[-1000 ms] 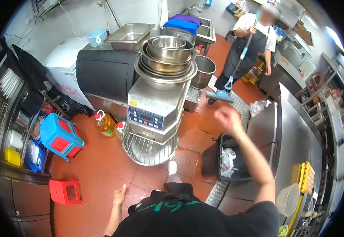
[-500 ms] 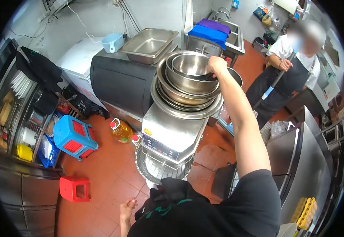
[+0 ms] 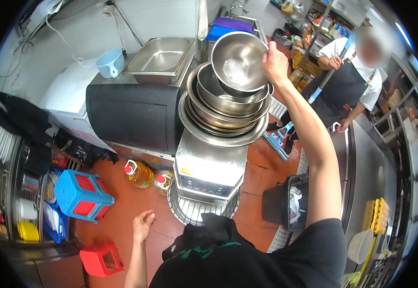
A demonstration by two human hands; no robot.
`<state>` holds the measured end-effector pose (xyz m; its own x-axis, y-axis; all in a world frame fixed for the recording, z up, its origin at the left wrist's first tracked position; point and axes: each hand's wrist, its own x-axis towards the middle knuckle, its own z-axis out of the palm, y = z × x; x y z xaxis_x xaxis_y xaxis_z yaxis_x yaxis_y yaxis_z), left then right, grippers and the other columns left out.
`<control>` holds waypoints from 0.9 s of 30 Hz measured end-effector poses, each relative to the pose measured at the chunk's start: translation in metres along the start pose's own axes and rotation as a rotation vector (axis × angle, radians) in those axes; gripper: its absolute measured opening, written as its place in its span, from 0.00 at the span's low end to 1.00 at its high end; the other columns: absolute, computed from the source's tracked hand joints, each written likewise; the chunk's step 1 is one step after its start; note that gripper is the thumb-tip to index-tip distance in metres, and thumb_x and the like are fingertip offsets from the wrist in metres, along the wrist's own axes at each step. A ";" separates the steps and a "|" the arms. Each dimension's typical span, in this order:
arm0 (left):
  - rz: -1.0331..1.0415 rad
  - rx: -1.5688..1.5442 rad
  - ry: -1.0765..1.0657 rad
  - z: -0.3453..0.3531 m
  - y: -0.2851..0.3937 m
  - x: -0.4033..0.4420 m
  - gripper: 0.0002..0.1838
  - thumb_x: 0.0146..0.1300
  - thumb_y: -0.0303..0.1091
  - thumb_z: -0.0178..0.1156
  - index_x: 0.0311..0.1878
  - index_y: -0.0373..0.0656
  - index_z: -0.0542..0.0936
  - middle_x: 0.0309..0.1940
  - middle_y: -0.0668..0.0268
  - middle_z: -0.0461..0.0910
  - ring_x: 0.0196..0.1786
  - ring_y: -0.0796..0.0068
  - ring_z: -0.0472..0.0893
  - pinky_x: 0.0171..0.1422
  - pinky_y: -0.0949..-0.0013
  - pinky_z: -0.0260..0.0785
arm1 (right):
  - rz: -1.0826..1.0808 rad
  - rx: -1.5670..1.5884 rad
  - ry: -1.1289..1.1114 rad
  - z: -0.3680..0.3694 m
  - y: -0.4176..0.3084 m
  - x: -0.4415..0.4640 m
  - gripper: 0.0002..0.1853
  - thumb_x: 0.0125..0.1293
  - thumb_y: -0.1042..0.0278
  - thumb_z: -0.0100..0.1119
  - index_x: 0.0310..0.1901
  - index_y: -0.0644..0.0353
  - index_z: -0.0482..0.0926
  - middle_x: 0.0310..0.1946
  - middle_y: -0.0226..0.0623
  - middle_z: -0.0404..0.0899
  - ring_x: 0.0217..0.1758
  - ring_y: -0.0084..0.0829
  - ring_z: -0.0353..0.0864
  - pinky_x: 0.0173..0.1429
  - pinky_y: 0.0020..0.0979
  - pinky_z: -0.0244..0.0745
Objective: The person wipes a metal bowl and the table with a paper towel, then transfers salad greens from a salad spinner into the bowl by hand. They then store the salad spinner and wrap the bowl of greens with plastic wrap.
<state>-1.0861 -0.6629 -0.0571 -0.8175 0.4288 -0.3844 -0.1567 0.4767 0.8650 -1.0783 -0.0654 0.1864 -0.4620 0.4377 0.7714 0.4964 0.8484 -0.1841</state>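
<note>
My right hand (image 3: 275, 65) is closed on the rim of a steel mixing bowl (image 3: 237, 62), which is tilted so its inside faces me. The bowl is above a stack of larger steel bowls (image 3: 228, 111); whether its lower edge touches them I cannot tell. Those bowls rest on top of a steel machine (image 3: 211, 161) with a control panel and a wire guard below. Low at my left side, my left hand (image 3: 143, 226) hangs over the floor with loosely curled fingers and holds nothing.
A co-worker (image 3: 345, 77) grips a blue-and-grey pole at the right. Oil bottles (image 3: 139, 173), blue stools (image 3: 81, 194) and a red stool (image 3: 102, 259) stand on the floor. A black bin (image 3: 285, 201) is right of the machine. A steel pan (image 3: 163, 57) lies behind, left.
My right hand has lifted and tipped the small bowl, exposing the bowl beneath. My left hand has risen slightly and shifted left. The camera view has swung to the right.
</note>
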 end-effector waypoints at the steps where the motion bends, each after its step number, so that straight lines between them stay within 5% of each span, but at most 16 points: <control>1: 0.031 0.047 -0.041 -0.002 0.010 0.011 0.14 0.64 0.31 0.60 0.49 0.32 0.80 0.36 0.61 0.84 0.38 0.74 0.82 0.43 0.73 0.73 | 0.080 -0.001 0.015 -0.008 -0.007 0.002 0.10 0.61 0.70 0.53 0.42 0.62 0.67 0.27 0.56 0.79 0.34 0.58 0.80 0.39 0.53 0.74; 7: 0.091 -0.272 -0.227 0.026 0.080 0.063 0.13 0.64 0.30 0.59 0.50 0.34 0.79 0.39 0.60 0.84 0.43 0.76 0.81 0.48 0.74 0.72 | 0.067 0.042 0.145 -0.023 -0.018 0.025 0.16 0.63 0.69 0.53 0.49 0.66 0.67 0.28 0.58 0.79 0.36 0.59 0.80 0.43 0.50 0.74; 13: 0.184 -0.194 -0.427 0.038 0.134 0.092 0.13 0.66 0.30 0.57 0.49 0.32 0.78 0.42 0.58 0.83 0.44 0.73 0.82 0.52 0.71 0.73 | 0.129 -0.009 -0.093 0.032 -0.014 -0.013 0.15 0.60 0.70 0.55 0.46 0.65 0.66 0.28 0.57 0.79 0.34 0.57 0.81 0.40 0.53 0.74; 17: 0.252 -0.131 -0.524 -0.005 0.116 0.128 0.13 0.64 0.29 0.59 0.49 0.34 0.80 0.40 0.61 0.83 0.43 0.77 0.81 0.52 0.73 0.73 | 0.021 -0.149 -0.168 0.043 -0.014 -0.015 0.15 0.60 0.68 0.56 0.46 0.62 0.65 0.27 0.57 0.79 0.35 0.57 0.80 0.40 0.54 0.74; 21: 0.274 -0.024 -0.616 -0.068 0.082 0.198 0.13 0.64 0.29 0.60 0.49 0.35 0.80 0.41 0.62 0.83 0.43 0.77 0.82 0.51 0.73 0.74 | 0.211 -0.223 -0.096 0.009 -0.052 0.002 0.12 0.63 0.66 0.55 0.47 0.60 0.72 0.35 0.57 0.80 0.40 0.58 0.79 0.44 0.47 0.73; 27: 0.239 -0.046 -0.606 -0.122 0.116 0.246 0.15 0.62 0.28 0.61 0.52 0.35 0.78 0.42 0.59 0.83 0.45 0.76 0.82 0.51 0.73 0.74 | 0.241 0.083 -0.028 -0.051 -0.151 -0.017 0.12 0.65 0.68 0.52 0.48 0.63 0.74 0.30 0.41 0.78 0.34 0.27 0.77 0.42 0.28 0.71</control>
<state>-1.3728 -0.5957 -0.0124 -0.3776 0.8820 -0.2818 -0.0437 0.2870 0.9569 -1.1083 -0.2162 0.2322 -0.3582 0.6374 0.6822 0.5332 0.7395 -0.4110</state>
